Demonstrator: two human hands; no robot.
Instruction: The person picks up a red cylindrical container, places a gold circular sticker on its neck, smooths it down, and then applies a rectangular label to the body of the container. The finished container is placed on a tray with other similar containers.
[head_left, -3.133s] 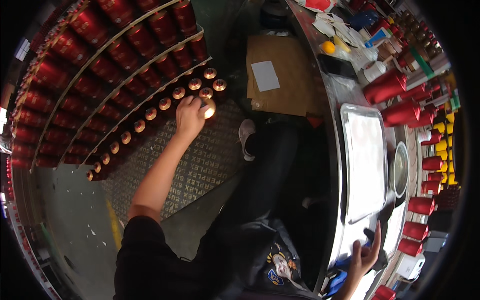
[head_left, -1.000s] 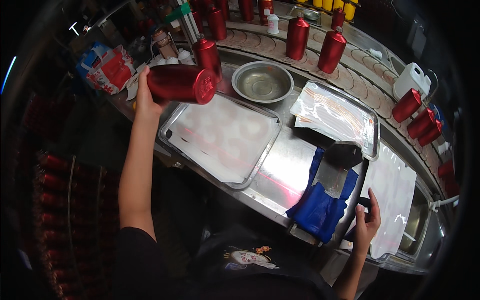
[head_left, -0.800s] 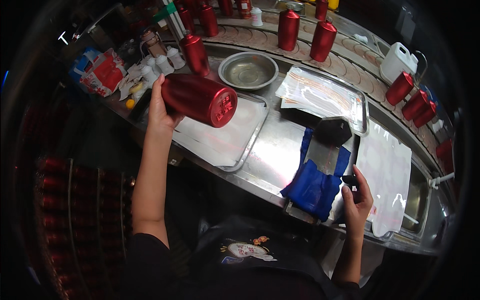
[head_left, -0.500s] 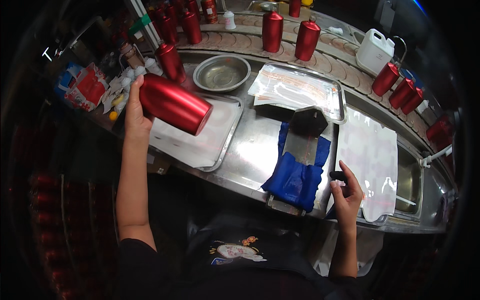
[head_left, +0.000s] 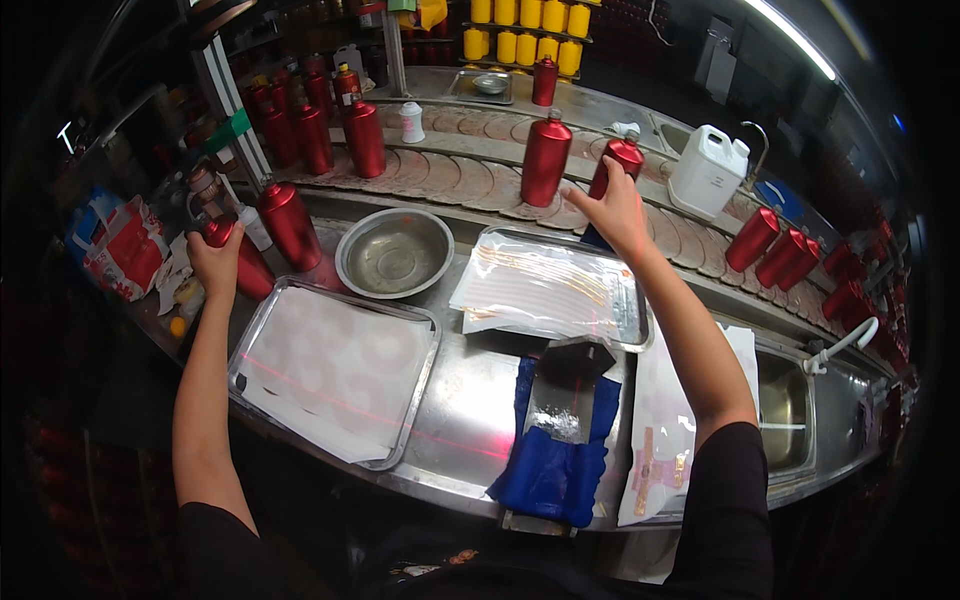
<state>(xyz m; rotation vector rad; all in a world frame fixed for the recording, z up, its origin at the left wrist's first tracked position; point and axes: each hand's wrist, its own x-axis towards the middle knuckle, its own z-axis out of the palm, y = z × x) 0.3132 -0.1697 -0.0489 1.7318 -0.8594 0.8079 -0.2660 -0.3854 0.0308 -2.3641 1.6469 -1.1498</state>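
My left fingers (head_left: pixel 236 238) were wrapped round a red bottle (head_left: pixel 251 272) at the tabletop's (head_left: pixel 450 400) left; my right fingers (head_left: pixel 614 182) spread before a second bottle (head_left: pixel 622 150) on the conveyor (head_left: pixel 460 180). Both seemed slick, stiff, best held by the shoulder.

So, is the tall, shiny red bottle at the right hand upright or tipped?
Upright: the tall, shiny red bottle has its neck up; the right hand partly hides its body.

this looks like a factory workshop: a conveyor of overlapping greyish crescent-shaped plates (head_left: pixel 462 180) bears matching shiny red shouldered bottles (head_left: pixel 546 162), a long stainless-steel workbench (head_left: pixel 455 400) with a rectangular metal sink (head_left: pixel 783 388) runs alongside, and identical yellow cylindrical containers (head_left: pixel 527 48) stand in rows behind.
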